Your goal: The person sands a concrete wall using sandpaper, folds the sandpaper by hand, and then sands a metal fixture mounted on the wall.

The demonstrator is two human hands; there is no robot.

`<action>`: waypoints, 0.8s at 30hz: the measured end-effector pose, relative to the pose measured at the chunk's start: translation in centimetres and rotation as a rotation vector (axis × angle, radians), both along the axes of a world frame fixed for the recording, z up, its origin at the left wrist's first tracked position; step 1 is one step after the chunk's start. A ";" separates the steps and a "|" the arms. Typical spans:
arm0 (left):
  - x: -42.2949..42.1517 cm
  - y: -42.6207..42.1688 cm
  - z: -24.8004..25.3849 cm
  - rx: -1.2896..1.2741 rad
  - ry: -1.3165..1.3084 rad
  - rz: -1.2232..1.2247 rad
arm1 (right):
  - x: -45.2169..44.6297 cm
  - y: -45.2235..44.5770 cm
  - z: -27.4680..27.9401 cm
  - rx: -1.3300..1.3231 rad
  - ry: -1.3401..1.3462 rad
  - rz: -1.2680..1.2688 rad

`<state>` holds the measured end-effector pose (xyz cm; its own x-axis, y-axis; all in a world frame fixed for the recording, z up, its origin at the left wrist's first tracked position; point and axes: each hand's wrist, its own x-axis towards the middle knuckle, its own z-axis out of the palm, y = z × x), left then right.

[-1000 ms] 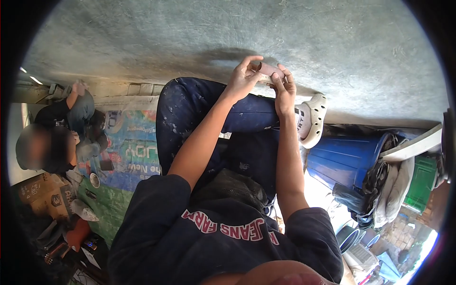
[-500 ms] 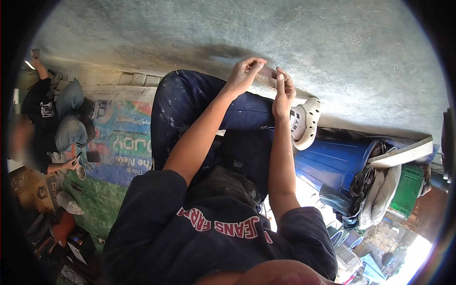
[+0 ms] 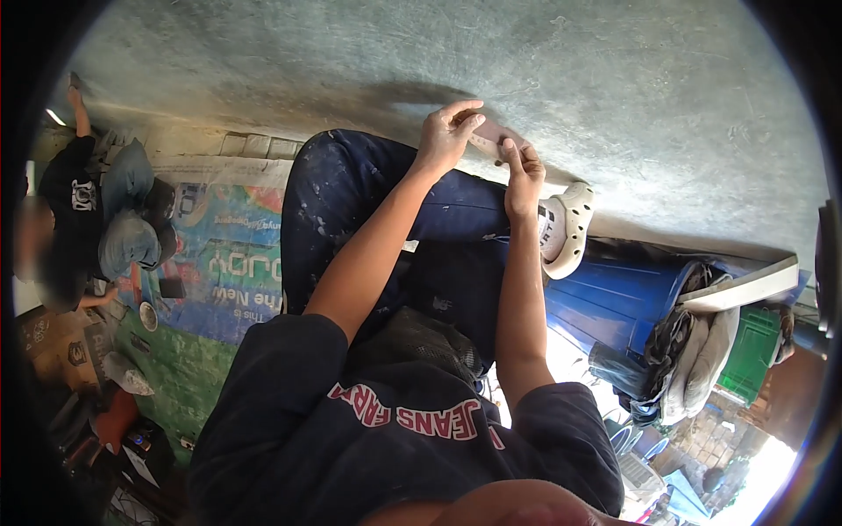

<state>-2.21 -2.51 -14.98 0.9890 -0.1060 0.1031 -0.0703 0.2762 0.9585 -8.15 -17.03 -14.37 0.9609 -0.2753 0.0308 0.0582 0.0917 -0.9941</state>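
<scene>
A thin brownish strip, which looks like a piece of sandpaper (image 3: 497, 134), is stretched between my two hands in front of the grey wall (image 3: 614, 96). My left hand (image 3: 449, 136) pinches its left end between thumb and fingers. At the other end, my right hand (image 3: 524, 175) grips it with the thumb on the near face and the fingers curled behind. Pale dust marks the fingers. Below the hands are my dark, dust-spotted trousers (image 3: 351, 184), one knee bent up. A white clog (image 3: 574, 230) is on the foot beside my right wrist.
To the left, another person (image 3: 83, 197) sits by the wall, one hand (image 3: 75, 95) raised against it with a small dark block. A printed banner (image 3: 232, 245) covers the floor there. A blue barrel (image 3: 605, 294), a white board (image 3: 745, 285) and a green crate (image 3: 752, 351) stand right.
The strip has tilted and shows more of its face between my hands. My right thumb and fingers have shifted slightly. The other person's lower hand has drawn back from the round pale object.
</scene>
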 end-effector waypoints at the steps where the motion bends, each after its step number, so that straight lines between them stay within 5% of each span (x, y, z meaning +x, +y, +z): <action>1: 0.0 0.1 0.0 0.006 0.000 0.007 | 0.0 0.6 0.3 0.006 0.000 0.007; 6: 0.2 -0.1 -0.1 0.009 -0.016 0.098 | 0.2 0.5 0.1 0.067 -0.183 -0.108; 14: 0.2 0.0 0.1 -0.006 -0.030 0.081 | 0.4 0.2 -0.6 -0.125 -0.091 -0.168; 24: 0.0 -0.2 0.2 -0.052 -0.072 0.043 | 0.2 0.1 -0.6 -0.021 -0.148 -0.106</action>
